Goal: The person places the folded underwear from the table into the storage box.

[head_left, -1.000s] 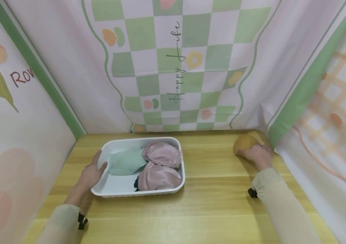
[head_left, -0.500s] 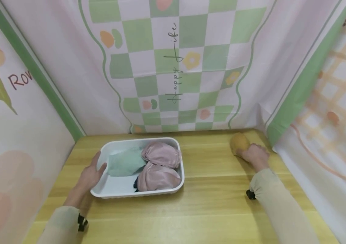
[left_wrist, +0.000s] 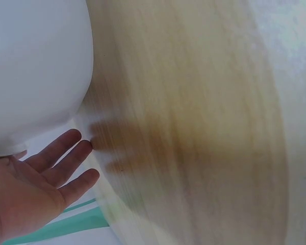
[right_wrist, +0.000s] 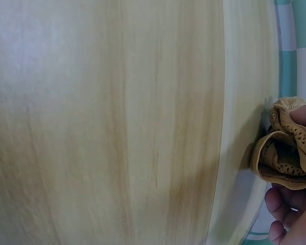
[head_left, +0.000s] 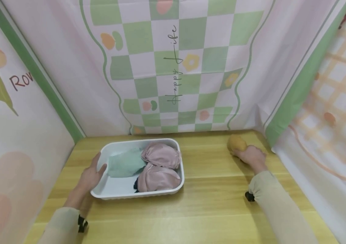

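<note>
At the far right of the table in the head view, my right hand [head_left: 252, 156] grips a tan bra [head_left: 236, 143] folded into a domed cup shape. In the right wrist view, the bra [right_wrist: 283, 158] shows openwork trim and a rolled edge, with the thumb on top and fingertips below. My left hand [head_left: 89, 175] holds the left end of a white tray [head_left: 118, 190], its thumb over the rim. The left wrist view shows three spread fingers [left_wrist: 66, 166] outside the tray wall. Inside the tray lie two pink satin bras [head_left: 159, 178] and a pale green folded cloth [head_left: 125, 163].
The wooden table [head_left: 209, 203] meets a green-and-white checked curtain [head_left: 188, 115] at its back edge. Printed curtains also hang along the left and right sides. A bit of dark fabric [head_left: 136, 184] shows beside the lower pink bra.
My right hand and the tan bra have shifted slightly left along the back of the table. My left hand and the tray stay in place.
</note>
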The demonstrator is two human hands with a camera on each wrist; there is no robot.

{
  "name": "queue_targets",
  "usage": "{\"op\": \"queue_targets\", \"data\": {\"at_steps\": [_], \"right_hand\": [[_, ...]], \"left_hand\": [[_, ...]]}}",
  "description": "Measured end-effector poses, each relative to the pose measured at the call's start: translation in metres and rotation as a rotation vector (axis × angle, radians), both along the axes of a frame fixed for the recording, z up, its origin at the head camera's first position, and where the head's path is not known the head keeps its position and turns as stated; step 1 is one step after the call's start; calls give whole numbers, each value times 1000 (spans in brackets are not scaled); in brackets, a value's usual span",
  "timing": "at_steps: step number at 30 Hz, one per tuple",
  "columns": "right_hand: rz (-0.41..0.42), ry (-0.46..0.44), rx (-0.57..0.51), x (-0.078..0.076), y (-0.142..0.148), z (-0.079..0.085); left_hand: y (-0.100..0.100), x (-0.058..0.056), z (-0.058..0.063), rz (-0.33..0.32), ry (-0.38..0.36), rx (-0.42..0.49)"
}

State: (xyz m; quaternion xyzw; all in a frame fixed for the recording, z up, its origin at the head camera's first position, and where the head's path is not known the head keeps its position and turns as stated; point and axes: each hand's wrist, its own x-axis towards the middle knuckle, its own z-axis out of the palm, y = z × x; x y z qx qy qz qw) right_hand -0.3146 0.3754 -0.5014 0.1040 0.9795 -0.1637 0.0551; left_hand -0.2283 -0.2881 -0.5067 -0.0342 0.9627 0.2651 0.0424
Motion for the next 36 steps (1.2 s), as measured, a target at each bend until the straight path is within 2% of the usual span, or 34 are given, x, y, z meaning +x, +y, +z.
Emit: {"op": "queue_targets", "data": {"at_steps": [10,19,26,36], "right_hand": [[53,103,-115,1,-8,2],[68,156,-179,0,-25,15],[86,193,-185,-1,-35,23],[161,259,-178,2,-52,37]], "left_hand": [[0,1,1,1,-3,4],[-3,1,-6,6,-6,1],[-3,1,-9,5,0,1],[0,0,0,0,-5,1]]}}
